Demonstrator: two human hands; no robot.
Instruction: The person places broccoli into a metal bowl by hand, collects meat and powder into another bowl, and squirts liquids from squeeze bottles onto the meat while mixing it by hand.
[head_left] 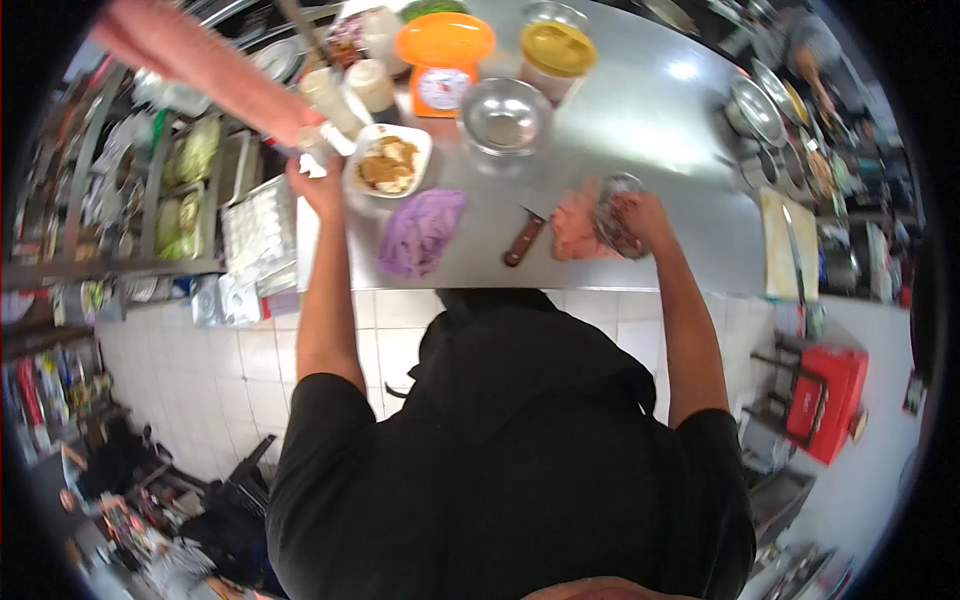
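My left hand (318, 185) is closed around something small and whitish at the table's left end, just below a long, blurred pink shape (225, 80). At the right, my right hand (642, 218) grips the rim of a tilted small bowl (622, 182), its fingers partly inside; the reddish contents are blurred. Under and beside that bowl lies a pink sheet or bag (575, 228). A brown-handled tool (524, 240) rests between it and a crumpled purple bag (424, 232). Near my left hand is a white square dish (389, 160) of brown and white food.
On the metal table (640, 110) stand an orange scale (442, 85), a metal bowl (503, 117), a yellow-lidded tub (557, 55) and pale bottles (370, 86). A knife (795, 245) lies on a cutting board (777, 235) at the right. Another person (808, 48) is at the upper right.
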